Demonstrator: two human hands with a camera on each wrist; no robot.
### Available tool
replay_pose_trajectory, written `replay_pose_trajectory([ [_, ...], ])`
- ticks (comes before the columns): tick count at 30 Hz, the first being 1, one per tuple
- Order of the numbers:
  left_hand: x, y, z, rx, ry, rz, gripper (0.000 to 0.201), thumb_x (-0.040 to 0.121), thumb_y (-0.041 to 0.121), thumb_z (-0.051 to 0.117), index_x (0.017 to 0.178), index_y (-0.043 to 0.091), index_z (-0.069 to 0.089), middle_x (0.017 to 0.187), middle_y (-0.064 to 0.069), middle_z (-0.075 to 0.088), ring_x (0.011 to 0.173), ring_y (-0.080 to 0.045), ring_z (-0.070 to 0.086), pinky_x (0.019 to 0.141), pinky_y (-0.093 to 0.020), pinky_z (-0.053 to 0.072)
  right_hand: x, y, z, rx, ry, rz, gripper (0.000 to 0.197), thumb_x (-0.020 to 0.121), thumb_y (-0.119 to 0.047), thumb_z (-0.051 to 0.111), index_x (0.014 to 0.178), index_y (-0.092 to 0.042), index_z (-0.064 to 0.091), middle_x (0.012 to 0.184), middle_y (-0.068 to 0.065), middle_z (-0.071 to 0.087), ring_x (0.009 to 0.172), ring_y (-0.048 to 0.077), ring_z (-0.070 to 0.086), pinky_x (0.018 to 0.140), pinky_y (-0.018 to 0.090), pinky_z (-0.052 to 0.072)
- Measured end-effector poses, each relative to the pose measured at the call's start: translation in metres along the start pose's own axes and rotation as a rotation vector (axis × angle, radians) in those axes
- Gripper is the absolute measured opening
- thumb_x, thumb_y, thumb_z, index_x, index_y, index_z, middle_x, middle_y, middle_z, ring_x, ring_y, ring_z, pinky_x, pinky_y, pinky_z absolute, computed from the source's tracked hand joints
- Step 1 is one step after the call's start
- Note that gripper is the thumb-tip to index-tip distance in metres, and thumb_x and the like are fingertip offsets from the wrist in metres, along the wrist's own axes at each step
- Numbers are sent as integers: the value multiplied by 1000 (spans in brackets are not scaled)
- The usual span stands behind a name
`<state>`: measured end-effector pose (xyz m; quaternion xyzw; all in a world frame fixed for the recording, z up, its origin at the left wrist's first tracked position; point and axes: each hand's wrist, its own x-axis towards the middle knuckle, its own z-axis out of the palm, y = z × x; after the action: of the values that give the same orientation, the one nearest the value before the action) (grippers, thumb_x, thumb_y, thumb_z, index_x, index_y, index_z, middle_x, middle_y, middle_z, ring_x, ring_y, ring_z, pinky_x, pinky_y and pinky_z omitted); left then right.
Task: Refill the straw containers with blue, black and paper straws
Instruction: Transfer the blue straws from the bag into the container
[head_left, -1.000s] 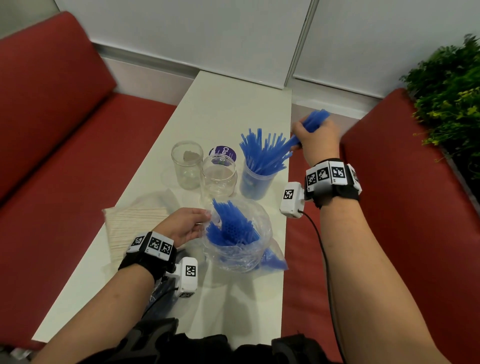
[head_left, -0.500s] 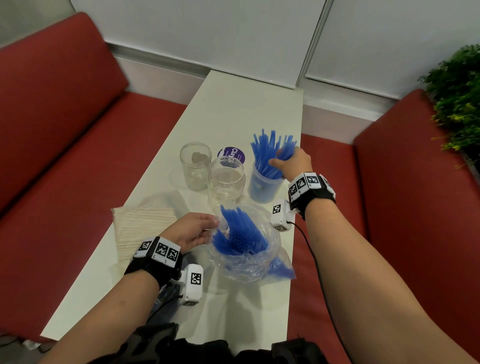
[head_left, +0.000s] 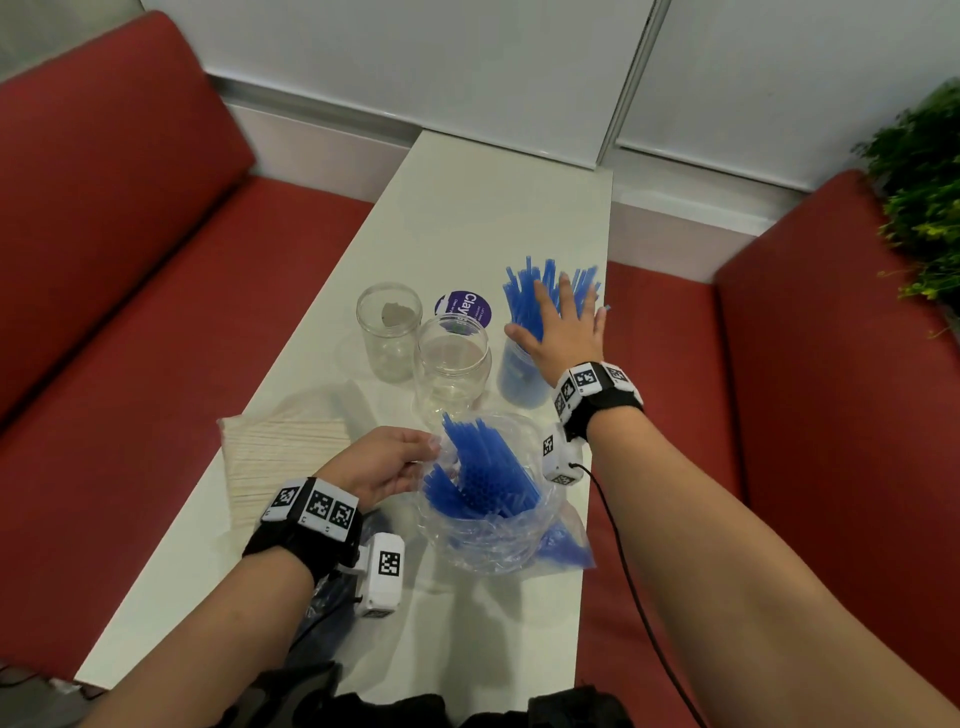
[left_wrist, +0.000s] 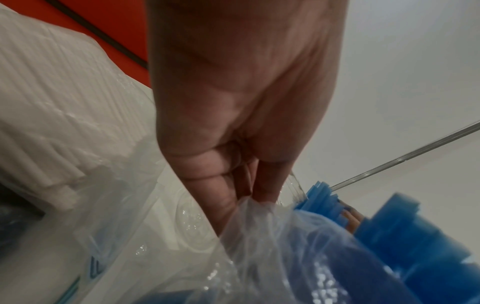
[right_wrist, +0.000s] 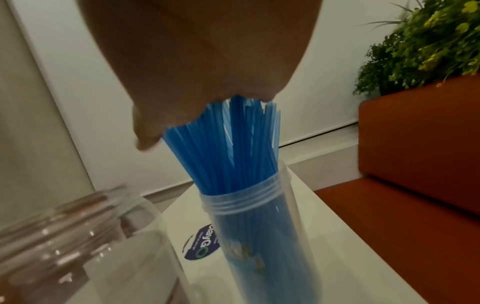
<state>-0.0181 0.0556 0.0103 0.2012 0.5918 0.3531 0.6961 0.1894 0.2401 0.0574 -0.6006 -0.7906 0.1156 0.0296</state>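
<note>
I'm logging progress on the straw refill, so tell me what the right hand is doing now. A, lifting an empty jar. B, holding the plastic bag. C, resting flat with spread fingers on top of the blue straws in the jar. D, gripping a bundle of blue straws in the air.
C: the right hand lies open, fingers spread, on the tops of the blue straws standing in the jar.

Bare tabletop (head_left: 498, 208) lies open in the upper middle of the frame. Lower down, two clear jars (head_left: 452, 358), the straw container (head_left: 519, 376) and the straw bag (head_left: 493, 519) crowd the centre.
</note>
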Motion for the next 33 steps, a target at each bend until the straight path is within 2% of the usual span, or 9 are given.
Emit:
replay_pose_trajectory([
  [3,1,0,0,-7,3,4,27,97,10,65,120,-4,67,98,-14,69,70,-16,59,64,-22,58,5,-2,-4,28,-11,5,80,96,-64,46,160,-36,8,169,3,-6,153,40,-11,121,62,-5],
  [8,4,0,1,-7,2,1,23,96,9,65,116,-2,69,86,-8,74,61,-11,65,59,-21,59,6,-9,-16,59,272,79,87,95,-69,40,161,-26,5,169,5,-8,153,36,-14,119,56,-12],
  [12,5,0,1,2,-5,4,15,96,9,65,108,2,72,81,-6,75,55,-8,64,54,-20,57,4,-5,-7,20,63,89,91,99,-66,29,159,-6,-4,167,14,-11,153,33,-17,124,53,-5],
  [18,3,-1,-2,3,-10,10,17,96,8,65,110,1,72,86,-8,76,56,-9,66,53,-20,57,4,-8,-9,89,208,10,88,99,-66,27,160,-9,-3,168,11,-10,153,33,-16,121,50,-11],
  [22,1,-2,-1,11,-11,15,17,97,10,64,110,3,72,92,-10,77,57,-10,67,51,-21,56,-3,-7,-4,-8,0,-50,88,100,-64,29,160,-9,-4,169,10,-5,154,30,-14,125,50,-2],
  [25,0,-2,1,28,-7,36,18,98,12,63,112,5,73,96,-10,77,61,-12,68,54,-22,57,-10,-7,-19,142,73,-53,79,103,-58,34,161,-14,3,169,7,0,154,32,-13,124,50,-6],
  [27,1,-3,1,36,13,54,20,99,14,63,114,5,72,95,-8,76,65,-15,64,58,-23,58,-20,-8,-31,288,275,-75,65,106,-44,41,160,-18,18,167,7,14,155,33,-6,124,46,-3],
  [30,1,-6,3,49,42,66,22,98,16,64,116,5,71,92,-7,69,67,-15,55,60,-24,54,-43,-11,-41,576,509,-129,45,101,-15,47,146,-18,48,150,5,48,146,25,31,122,37,25],
  [33,-1,-9,6,60,54,79,20,99,19,62,115,10,71,90,-4,75,65,-13,65,61,-25,55,-70,-15,-40,829,317,-117,40,93,-1,44,118,-21,68,114,-3,70,108,8,63,100,30,50],
])
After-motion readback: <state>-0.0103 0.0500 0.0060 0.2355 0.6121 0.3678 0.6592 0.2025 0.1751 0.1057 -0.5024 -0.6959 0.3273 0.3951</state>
